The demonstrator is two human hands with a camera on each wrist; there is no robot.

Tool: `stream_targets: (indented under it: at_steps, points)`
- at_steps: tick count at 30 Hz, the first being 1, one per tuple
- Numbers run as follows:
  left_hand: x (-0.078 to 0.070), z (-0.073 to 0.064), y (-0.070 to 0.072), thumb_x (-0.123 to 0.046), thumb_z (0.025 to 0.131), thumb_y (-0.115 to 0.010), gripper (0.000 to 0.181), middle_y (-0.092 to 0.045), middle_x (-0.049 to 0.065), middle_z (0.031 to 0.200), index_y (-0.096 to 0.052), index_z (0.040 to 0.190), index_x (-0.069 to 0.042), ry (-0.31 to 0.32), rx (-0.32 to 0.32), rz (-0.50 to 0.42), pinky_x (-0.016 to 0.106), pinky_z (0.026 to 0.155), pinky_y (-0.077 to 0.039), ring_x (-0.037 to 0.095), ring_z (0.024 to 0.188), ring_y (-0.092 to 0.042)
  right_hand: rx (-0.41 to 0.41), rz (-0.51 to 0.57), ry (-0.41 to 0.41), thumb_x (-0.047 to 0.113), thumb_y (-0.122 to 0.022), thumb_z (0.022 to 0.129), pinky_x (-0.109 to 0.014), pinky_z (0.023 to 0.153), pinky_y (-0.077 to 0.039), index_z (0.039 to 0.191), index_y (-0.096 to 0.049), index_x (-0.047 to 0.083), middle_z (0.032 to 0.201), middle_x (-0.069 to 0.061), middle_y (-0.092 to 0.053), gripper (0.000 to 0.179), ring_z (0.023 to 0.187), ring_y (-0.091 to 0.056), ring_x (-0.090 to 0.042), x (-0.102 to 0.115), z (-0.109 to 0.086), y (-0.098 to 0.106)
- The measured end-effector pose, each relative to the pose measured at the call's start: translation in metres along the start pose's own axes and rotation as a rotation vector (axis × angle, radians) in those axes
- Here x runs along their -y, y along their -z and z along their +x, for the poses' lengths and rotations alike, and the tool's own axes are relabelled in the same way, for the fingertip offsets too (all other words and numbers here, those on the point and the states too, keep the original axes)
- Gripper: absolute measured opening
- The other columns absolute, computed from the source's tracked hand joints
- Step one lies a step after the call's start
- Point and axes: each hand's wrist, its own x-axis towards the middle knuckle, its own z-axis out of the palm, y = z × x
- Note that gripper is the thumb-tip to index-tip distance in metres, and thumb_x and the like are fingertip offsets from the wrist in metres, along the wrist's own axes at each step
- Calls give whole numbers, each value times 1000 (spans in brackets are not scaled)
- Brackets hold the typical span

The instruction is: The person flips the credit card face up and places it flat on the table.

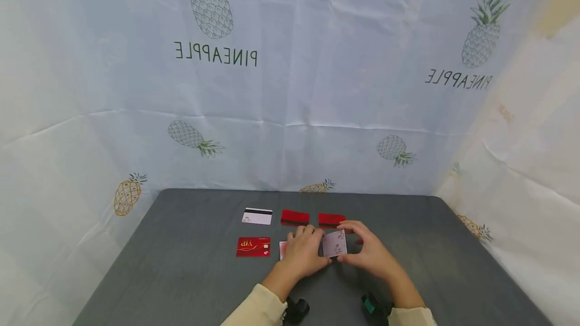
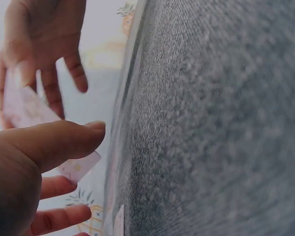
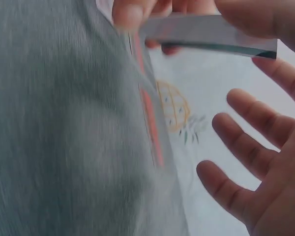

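A pale pink patterned card [image 1: 334,243] is held up between both hands over the grey table. My right hand [image 1: 369,253] pinches its right side between thumb and fingers; the other fingers spread apart in the right wrist view. At its left end is my left hand [image 1: 302,253], with the thumb on one side of the card [image 2: 78,167] and fingers on the other. Another card [image 1: 283,249], white with a reddish print, lies partly hidden under the left hand. Seen from the right wrist, the card [image 3: 196,32] appears almost edge-on.
On the table [image 1: 181,275], a white card [image 1: 257,216] with a black stripe and two red cards [image 1: 295,217] [image 1: 332,219] form a back row. Nearer lies a red VIP card [image 1: 252,247]. A pineapple-print curtain [image 1: 290,89] hangs behind the table and along its sides.
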Motion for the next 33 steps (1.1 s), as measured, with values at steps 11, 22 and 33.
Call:
stream_targets:
  at_steps: [11, 22, 33]
  points:
    - [0, 3, 2, -50, 71, -82, 54, -61, 1, 111, -64, 112, -21, 32, 25, -15, 49, 86, -43, 22, 107, -52, 41, -150, -101, 20, -88, 67, -59, 101, -39, 123, -61, 10, 128, -9, -57, 63, 122, -50, -33, -26, 1, 4]
    - [0, 1, 2, -50, 73, -82, 54, -61, 3, 114, -66, 114, -19, 12, 59, -13, 52, 90, -43, 24, 110, -52, 57, -329, -141, 35, -88, 68, -66, 99, -37, 120, -66, 16, 132, -11, -57, 60, 126, -47, -38, -31, -1, -1]
    - [3, -3, -1, -45, 82, -77, 50, -56, 8, 125, -67, 121, -16, -29, 188, 3, 63, 103, -36, 29, 127, -45, 124, -389, -202, 39, -84, 72, -68, 95, -34, 125, -65, 17, 140, -12, -52, 60, 132, -42, -39, -36, -2, -2]
